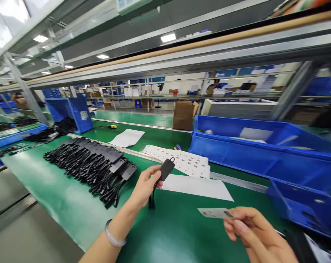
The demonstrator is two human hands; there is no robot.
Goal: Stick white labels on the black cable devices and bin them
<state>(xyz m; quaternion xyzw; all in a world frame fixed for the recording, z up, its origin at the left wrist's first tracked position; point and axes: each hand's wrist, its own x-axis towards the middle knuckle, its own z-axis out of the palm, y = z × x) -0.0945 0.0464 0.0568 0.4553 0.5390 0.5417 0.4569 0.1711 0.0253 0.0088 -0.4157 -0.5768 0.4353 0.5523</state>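
Right hand (250,230) pinches a pale strip (212,213); left hand (150,182) grips a black cabled box (166,170) above the green table (165,233).

Held by one end only, the strip could bend or slip if knocked against something, and the box could twist if its dangling cable (151,200) snags. The small blue bin (293,208) at right has contents too unclear to tell. Farther off, the long blue bin (222,149) holds pale sheets (255,133), and the upright blue crate (85,116) shows dark cables (65,126) at its opening.
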